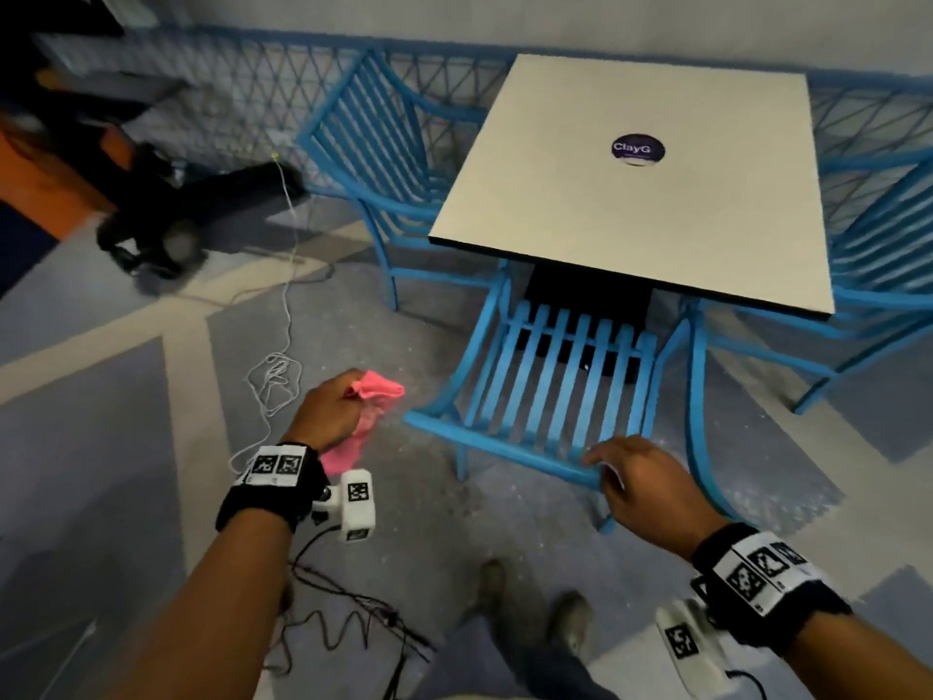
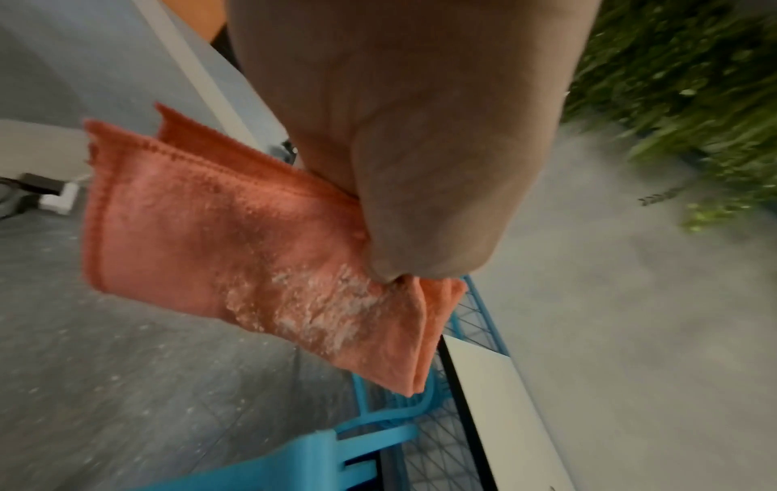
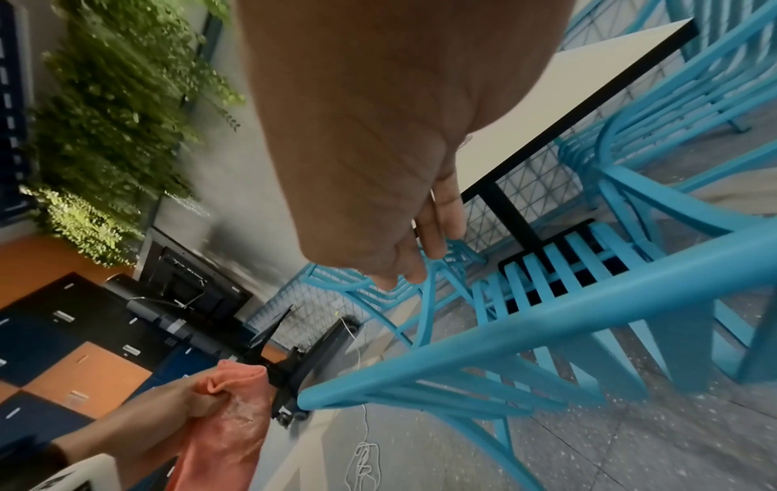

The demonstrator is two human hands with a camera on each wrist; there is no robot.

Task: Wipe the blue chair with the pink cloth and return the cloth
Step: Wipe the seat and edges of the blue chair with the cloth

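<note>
The blue chair point(image 1: 555, 376) stands tucked under the table with its slatted back toward me. My left hand point(image 1: 338, 396) is left of the chair's top rail, above the floor, and grips the folded pink cloth point(image 1: 376, 391). In the left wrist view the cloth point(image 2: 252, 249) hangs from my fist point(image 2: 399, 199) and shows white dust specks. My right hand point(image 1: 606, 467) is over the right part of the top rail, fingers loose. In the right wrist view its fingers point(image 3: 420, 259) hang above the rail point(image 3: 546, 315); contact is unclear.
A white square table point(image 1: 631, 219) with a purple sticker stands behind the chair. More blue chairs sit at its left point(image 1: 373, 144) and right point(image 1: 883, 255). A white cord point(image 1: 275, 381) and black cables point(image 1: 343, 613) lie on the floor. My shoes point(image 1: 570, 618) are below.
</note>
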